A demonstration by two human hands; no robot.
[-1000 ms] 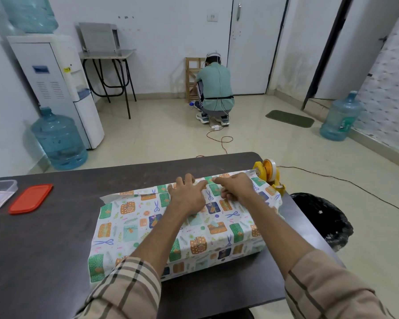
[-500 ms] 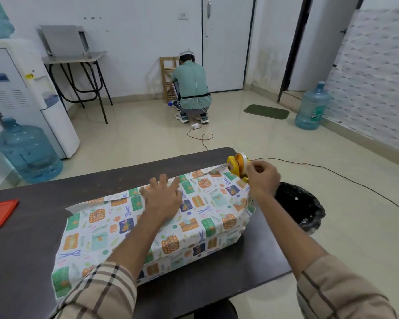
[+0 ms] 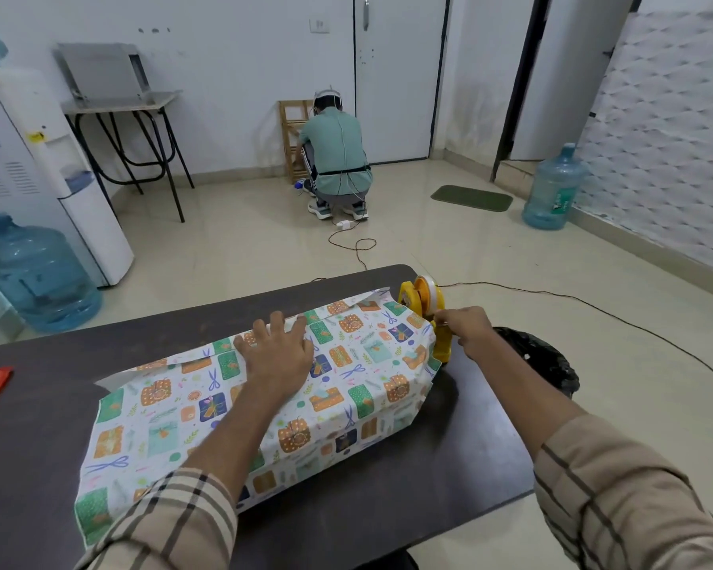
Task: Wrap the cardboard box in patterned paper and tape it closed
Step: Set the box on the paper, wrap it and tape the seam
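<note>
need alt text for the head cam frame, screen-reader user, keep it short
A person's left hand presses flat on a box covered in patterned paper on a dark table, while the right hand pinches at a yellow tape dispenser at the box's far right end. Behind, another person crouches on the floor near a door.

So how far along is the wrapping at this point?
Done: the patterned paper is folded over the box's top. In hand: the left hand presses flat on the overlap while the right hand pinches at the yellow tape dispenser, apparently drawing tape. Left: no tape shows on the seam, and both paper ends stand open, unfolded.
</note>
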